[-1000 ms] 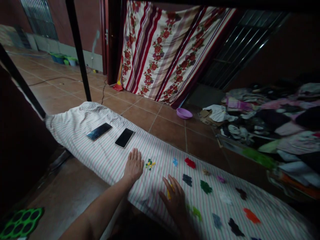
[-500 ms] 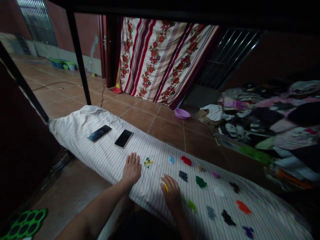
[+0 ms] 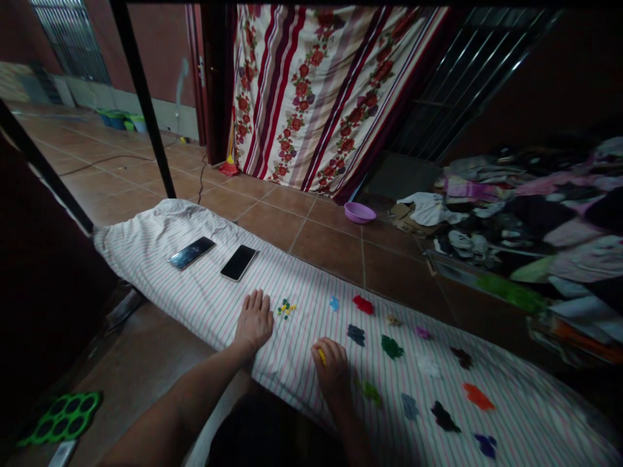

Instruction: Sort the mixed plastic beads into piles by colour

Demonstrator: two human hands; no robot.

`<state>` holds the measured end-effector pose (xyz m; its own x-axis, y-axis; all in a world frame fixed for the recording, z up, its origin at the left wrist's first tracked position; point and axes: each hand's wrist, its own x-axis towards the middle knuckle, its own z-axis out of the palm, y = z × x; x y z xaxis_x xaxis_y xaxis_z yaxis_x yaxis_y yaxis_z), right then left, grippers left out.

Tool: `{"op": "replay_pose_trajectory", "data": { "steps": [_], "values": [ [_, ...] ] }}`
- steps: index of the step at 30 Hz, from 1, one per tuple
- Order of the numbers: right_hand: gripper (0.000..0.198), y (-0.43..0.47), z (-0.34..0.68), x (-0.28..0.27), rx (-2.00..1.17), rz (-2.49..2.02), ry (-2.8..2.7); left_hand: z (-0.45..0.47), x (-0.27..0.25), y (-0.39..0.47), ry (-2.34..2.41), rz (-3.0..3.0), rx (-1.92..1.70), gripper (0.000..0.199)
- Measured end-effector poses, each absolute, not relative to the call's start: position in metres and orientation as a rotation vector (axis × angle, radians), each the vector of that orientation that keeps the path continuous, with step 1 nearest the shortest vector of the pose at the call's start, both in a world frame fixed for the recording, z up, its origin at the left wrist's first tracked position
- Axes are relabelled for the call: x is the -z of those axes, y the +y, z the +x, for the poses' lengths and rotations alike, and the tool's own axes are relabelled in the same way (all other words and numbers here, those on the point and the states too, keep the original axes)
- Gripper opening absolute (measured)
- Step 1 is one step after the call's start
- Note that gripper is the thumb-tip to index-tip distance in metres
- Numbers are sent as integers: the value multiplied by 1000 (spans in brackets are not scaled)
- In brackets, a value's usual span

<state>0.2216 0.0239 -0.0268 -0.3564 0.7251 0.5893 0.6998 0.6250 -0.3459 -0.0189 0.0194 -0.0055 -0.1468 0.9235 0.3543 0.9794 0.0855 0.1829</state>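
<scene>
My left hand (image 3: pixel 255 319) lies palm down on the striped cloth (image 3: pixel 204 305), fingers stretched out and holding nothing. Just right of its fingertips is a loose cluster of small green and yellow pieces (image 3: pixel 286 309). My right hand (image 3: pixel 331 368) rests lower on the cloth with its fingers curled round some small yellow pieces (image 3: pixel 322 356), which show between thumb and forefinger; how many is hidden. Around it lie separate colour piles of small pieces: dark grey (image 3: pixel 356 335), dark green (image 3: pixel 391 347), light green (image 3: pixel 370 392), light blue (image 3: pixel 333 303) and red (image 3: pixel 363 304).
Further right are white (image 3: pixel 428 364), orange (image 3: pixel 477 396), black (image 3: pixel 444 416) and purple (image 3: pixel 485 445) piles. Two phones (image 3: pixel 191 252) (image 3: pixel 239 263) lie left on the cloth. Dark posts (image 3: pixel 143 97) rise at left. A purple basin (image 3: pixel 359 213) and heaped clothes (image 3: pixel 525 207) are on the floor beyond.
The fingers of my right hand have curled in more over the yellow pieces. My left hand stays flat in nearly the same spot. The view has tilted slightly.
</scene>
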Motion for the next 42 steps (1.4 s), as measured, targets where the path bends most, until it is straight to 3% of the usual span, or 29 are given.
{"op": "replay_pose_trajectory", "data": {
  "steps": [10, 20, 31, 42],
  "values": [
    [24, 21, 221, 19, -206, -1230, -2021, -20, 4, 19, -2190, -1966, 580, 47],
    [44, 23, 239, -1, -808, -1433, -1597, -22, 2, 16, -2183, -1980, 577, 48],
    [60, -5, 245, 17, -271, -1586, -1968, -23, 1, 16, -2162, -1978, 571, 48],
    [52, 3, 232, 24, -383, -1525, -1912, -22, 1, 15, -2152, -1980, 589, 49]
  ]
}}
